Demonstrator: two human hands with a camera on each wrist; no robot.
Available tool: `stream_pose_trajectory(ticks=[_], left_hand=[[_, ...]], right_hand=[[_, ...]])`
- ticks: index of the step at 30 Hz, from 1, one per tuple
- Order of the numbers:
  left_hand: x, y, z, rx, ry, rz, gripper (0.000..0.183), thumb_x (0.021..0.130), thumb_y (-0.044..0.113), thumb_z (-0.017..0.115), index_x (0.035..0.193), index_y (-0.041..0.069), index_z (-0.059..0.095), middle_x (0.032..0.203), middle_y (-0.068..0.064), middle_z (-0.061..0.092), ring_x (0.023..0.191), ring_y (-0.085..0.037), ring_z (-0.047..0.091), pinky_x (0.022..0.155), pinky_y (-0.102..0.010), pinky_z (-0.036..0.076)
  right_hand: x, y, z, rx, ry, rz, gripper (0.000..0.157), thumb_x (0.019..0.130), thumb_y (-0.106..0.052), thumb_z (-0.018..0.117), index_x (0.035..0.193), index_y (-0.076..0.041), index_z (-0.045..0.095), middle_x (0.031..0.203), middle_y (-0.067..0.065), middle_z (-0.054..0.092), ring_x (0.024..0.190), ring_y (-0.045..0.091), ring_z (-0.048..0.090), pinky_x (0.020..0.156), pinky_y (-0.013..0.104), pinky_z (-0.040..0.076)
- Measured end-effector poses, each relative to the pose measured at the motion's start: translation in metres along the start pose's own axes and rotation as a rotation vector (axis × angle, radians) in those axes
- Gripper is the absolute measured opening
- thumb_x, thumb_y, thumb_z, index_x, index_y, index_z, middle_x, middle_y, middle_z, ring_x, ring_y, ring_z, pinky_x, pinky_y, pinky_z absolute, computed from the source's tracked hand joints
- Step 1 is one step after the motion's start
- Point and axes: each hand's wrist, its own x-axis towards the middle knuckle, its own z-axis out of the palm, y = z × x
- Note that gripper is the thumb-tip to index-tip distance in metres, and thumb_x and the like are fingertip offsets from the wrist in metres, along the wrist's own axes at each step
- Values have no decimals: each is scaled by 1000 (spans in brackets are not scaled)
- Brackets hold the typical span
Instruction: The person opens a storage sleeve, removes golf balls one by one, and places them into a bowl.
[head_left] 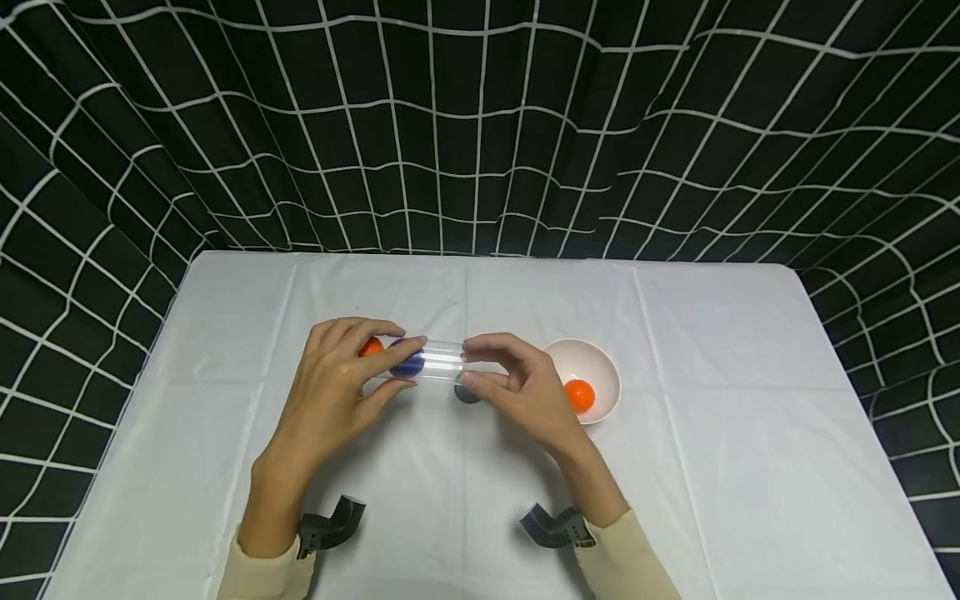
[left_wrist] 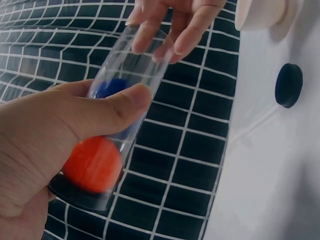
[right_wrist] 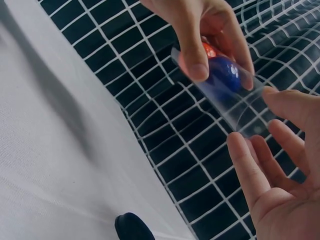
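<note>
My left hand (head_left: 330, 379) grips a clear tube (head_left: 442, 361) raised above the table and lying nearly level in the head view. Inside sit an orange ball (left_wrist: 94, 164), close to the tube's black closed end (left_wrist: 75, 192), and a dark blue ball (right_wrist: 224, 76) beside it. My left thumb lies across the tube wall over the blue ball. At the other end, which is uncapped, my right hand (head_left: 521, 383) has thumb and fingertips on opposite sides of the rim. A round black cap (left_wrist: 289, 85) lies on the table below the tube.
A pale pink bowl (head_left: 609, 367) stands on the table just right of my right hand, with another orange ball (head_left: 579, 396) in it. White cloth covers the table (head_left: 735, 433). A black curtain with a white grid (head_left: 480, 133) hangs behind and at the sides.
</note>
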Motion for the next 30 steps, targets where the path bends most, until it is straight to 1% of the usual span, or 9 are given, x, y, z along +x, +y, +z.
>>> stream_pose_trajectory(ticks=[4,8,11,16,19,22,24,28,30], left_hand=[[0,0,0,11,5,0,49,80,23,94,126,24,79,121,-7,74,120,-33,62,109,-51,41],[-1,0,0,18,9,7,47,81,25,94,125,24,79,121,-5,74,119,-33,63,107,-50,42],[0,0,-1,23,6,11,46,82,23,93,126,23,79,123,-5,74,120,-33,63,108,-50,42],[-1,0,-3,21,-3,5,51,80,20,94,128,23,78,124,-4,74,122,-32,62,111,-51,41],[-1,0,-4,16,-6,1,51,80,23,94,129,24,77,124,-4,74,121,-32,63,110,-51,41],[-1,-1,-4,2,-6,-9,50,82,27,92,129,23,77,124,-4,74,120,-31,63,107,-49,43],[-1,-1,-4,-11,-7,-17,49,83,30,91,130,22,77,125,-4,74,119,-31,64,106,-48,45],[-1,-2,-3,-43,-12,-34,50,84,31,91,130,21,77,126,-3,74,119,-28,66,106,-47,48],[-1,-2,-3,-59,-12,-43,50,83,30,91,130,21,76,127,-2,74,118,-27,66,106,-47,49]], right_hand=[[-1,-1,0,-2,2,14,43,91,3,77,133,5,64,132,34,61,113,11,73,97,28,62],[-1,-1,1,12,-4,15,44,92,3,77,133,6,63,133,36,60,112,16,75,95,29,62],[-1,-3,1,6,-6,18,44,92,3,77,134,4,63,132,32,62,108,17,77,94,30,63],[-2,-6,2,-10,-13,31,44,93,3,77,135,2,64,132,27,64,103,14,79,93,30,63],[-2,-6,1,-10,-12,32,44,93,2,77,135,2,64,132,27,64,102,13,79,93,30,63],[-3,-8,1,-8,-6,14,45,93,2,77,136,4,63,131,27,64,102,13,79,92,29,64],[-4,-10,1,-10,4,-9,45,93,2,76,135,5,62,131,24,65,105,12,78,92,29,63],[-6,-16,-1,-5,25,-53,45,93,4,75,135,8,61,127,6,69,112,10,72,93,26,63],[-7,-18,-3,12,31,-62,45,92,6,74,135,10,61,126,-1,70,114,10,70,92,24,63]])
